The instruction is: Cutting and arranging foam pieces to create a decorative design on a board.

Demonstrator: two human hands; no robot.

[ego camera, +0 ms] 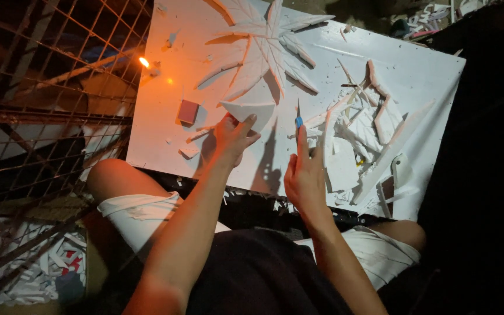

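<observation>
On the white board (205, 140), left hand (233, 137) pinches a white foam piece (249, 111); right hand (304, 175) grips a blue-handled knife (298, 121).

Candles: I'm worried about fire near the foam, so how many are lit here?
1: a lit candle at the left edge of the white board, beside the wire mesh. Others may be hidden outside the view.

Two hands (234, 135), one candle (146, 63), one board (170, 128)
</observation>
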